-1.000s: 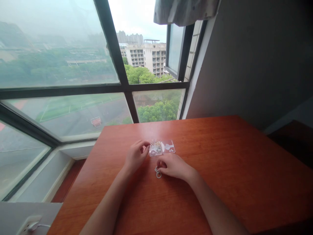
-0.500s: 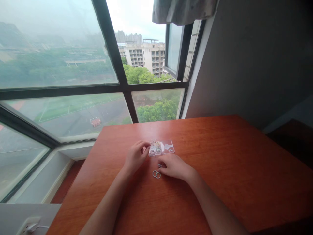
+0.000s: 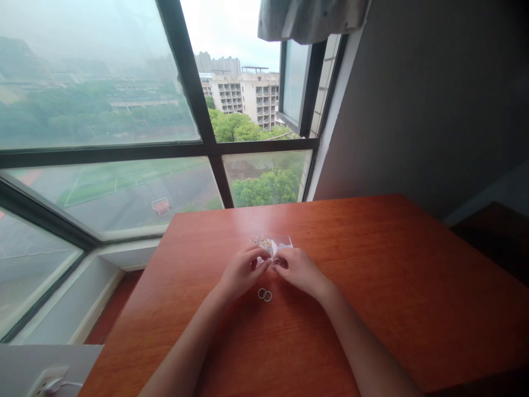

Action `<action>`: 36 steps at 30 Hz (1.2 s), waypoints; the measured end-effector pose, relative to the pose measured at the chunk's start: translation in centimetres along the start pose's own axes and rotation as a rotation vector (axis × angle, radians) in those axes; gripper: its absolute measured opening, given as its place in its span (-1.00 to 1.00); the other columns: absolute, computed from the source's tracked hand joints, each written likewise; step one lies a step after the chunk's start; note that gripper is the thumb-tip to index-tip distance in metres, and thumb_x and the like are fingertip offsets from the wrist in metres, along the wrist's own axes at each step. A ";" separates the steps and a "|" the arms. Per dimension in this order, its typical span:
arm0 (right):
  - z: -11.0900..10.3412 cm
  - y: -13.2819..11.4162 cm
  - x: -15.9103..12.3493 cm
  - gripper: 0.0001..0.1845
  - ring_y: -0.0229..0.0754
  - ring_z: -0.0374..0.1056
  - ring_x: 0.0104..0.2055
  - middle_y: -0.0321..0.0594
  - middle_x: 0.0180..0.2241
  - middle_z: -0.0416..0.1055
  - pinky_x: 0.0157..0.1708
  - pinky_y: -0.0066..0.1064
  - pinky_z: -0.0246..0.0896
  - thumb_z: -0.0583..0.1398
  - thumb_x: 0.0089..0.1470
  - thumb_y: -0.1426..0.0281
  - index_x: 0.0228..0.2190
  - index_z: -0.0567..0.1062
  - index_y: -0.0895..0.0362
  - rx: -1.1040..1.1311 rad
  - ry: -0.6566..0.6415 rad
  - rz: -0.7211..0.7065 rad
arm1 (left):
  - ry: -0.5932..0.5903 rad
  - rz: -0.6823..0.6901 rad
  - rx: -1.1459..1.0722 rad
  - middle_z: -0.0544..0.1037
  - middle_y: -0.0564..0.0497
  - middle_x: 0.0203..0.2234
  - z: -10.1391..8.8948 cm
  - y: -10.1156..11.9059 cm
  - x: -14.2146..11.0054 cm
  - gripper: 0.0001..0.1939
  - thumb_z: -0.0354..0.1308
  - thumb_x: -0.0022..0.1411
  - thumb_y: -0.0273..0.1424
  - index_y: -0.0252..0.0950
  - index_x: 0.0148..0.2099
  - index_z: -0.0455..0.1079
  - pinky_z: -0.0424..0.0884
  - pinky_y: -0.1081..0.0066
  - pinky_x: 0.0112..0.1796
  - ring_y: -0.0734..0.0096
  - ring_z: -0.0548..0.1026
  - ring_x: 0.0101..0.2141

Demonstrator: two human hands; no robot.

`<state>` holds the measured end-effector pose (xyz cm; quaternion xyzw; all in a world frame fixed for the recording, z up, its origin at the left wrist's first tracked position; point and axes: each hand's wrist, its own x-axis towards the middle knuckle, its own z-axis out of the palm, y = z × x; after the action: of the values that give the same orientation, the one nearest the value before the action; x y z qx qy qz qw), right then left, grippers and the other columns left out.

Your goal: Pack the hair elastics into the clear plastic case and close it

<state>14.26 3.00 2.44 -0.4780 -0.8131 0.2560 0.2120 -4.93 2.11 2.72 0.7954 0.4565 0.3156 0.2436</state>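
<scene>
A small clear plastic box with small metal rings inside lies on the reddish wooden table. My left hand and my right hand meet over the near edge of the box, fingertips pinched together and touching each other. What they pinch is too small to make out. Two small metal rings lie side by side on the table just below my hands, touched by neither.
A large window with dark frames runs along the table's far and left sides. A grey wall stands to the right. A white socket with a plug sits at the lower left.
My right hand let go of the two rings on the table and moved up to the box. My left hand shifted right, and the fingertips of both now meet.
</scene>
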 end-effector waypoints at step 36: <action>0.5 -0.5 -0.5 -0.94 -0.27 0.32 -0.38 -0.29 -0.41 0.49 -0.40 -0.50 0.06 0.26 -0.02 0.40 -0.41 0.54 0.12 0.035 -0.188 -0.065 | 0.256 -0.146 0.170 0.44 0.08 -0.50 -1.6 -2.4 0.1 -0.87 0.07 0.23 -0.39 -0.25 -0.28 0.44 0.22 0.49 -0.45 0.49 0.30 -0.52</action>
<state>13.81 2.25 2.32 -0.4215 -0.8399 0.3067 0.1512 -7.42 3.43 2.26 0.7312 0.5653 0.3562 0.1374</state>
